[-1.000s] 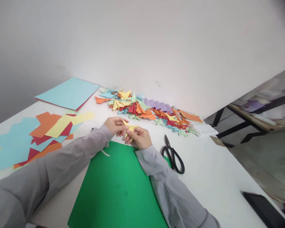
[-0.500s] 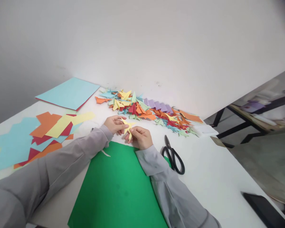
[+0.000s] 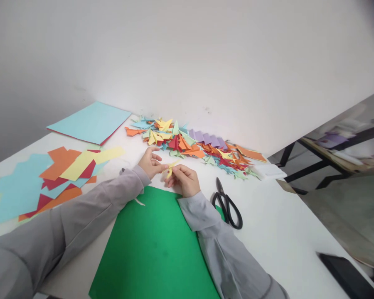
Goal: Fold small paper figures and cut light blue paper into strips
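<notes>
Yellow paper (image 3: 171,167) has been tilted, pinched by the right grip (image 3: 188,181); left grip (image 3: 148,163) spread; best handled lightly.

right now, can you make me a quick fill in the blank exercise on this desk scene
The right hand pinches a small paper piece coloured ____.
The large sheet between the forearms is ____.
The scissors have ____ handles.
The purple folded papers number more than ____: zero, or a hundred.

Missing words: yellow; green; black; zero.

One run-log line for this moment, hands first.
right hand: pinching yellow paper piece | left hand: open, thumb at its edge | scissors: on table
</notes>
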A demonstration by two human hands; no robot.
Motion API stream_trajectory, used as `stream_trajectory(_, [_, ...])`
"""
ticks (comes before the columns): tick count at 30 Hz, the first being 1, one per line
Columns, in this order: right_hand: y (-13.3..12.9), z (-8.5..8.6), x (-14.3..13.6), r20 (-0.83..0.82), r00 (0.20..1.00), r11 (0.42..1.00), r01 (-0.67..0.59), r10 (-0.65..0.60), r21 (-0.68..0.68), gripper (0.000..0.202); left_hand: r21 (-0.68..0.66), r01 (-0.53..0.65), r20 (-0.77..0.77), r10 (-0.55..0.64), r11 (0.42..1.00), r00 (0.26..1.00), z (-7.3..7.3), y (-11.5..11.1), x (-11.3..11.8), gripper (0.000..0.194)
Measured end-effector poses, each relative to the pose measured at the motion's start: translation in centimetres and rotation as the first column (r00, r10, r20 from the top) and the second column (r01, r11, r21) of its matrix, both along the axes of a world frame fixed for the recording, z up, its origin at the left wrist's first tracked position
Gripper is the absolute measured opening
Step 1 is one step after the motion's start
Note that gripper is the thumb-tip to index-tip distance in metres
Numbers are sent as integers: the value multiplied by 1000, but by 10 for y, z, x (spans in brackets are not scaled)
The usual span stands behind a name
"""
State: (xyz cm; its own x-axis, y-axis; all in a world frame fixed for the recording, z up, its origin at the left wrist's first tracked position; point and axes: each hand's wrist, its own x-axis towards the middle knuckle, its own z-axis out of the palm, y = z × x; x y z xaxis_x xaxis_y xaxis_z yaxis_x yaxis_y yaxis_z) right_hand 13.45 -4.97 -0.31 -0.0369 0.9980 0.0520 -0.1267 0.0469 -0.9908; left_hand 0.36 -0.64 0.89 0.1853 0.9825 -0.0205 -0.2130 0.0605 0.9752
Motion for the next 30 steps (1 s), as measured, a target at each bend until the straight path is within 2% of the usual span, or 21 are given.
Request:
stream_trajectory(3, [0,1,-2,24,1000,1000,-20,19,5,29,34,124,-26,-123,992,992,-2,-1,-1,20])
stream_trajectory(6, [-1,2,-3,29,999,1000,-28,28,4,30,2,226,1,-226,974,974,-4,1,-3,10])
stream_trajectory(11, [-1,2,-2,24,999,999,-37,36,6,31,-56,278,102,-272,959,957,-2,2,-5,24])
stream_trajectory(15, [-1,1,-2,4,999,999,-46,46,7,33,-16,225,48,-224,974,973,-2,-1,-3,29])
stream_trajectory(18, [-2,1,-4,-5,1000,1000,6,-7,-11,37,-62,161,97,-154,985,983,-5,2,-1,26])
stream_trajectory(20, [-1,0,-5,-13,995,995,101,-101,5,39,-123,86,159,-65,989,985,-7,6,0,23])
stream_trajectory(22, [0,0,-3,-14,968,967,250,-249,51,38,-187,24,218,18,982,976,-7,8,0,20])
stream_trajectory(24, [2,0,0,-23,900,894,436,-436,107,34,-211,31,273,28,977,962,-6,9,-2,20])
stream_trajectory(26, [5,1,4,-60,834,827,552,-549,110,30,-187,83,314,-20,979,949,-5,7,-4,23])
stream_trajectory(28, [7,1,5,-92,848,846,528,-522,65,29,-141,135,320,-84,981,944,-6,4,-5,29])
stream_trajectory(30, [7,0,5,-76,916,916,399,-395,47,31,-93,157,301,-122,983,946,-8,2,-5,34])
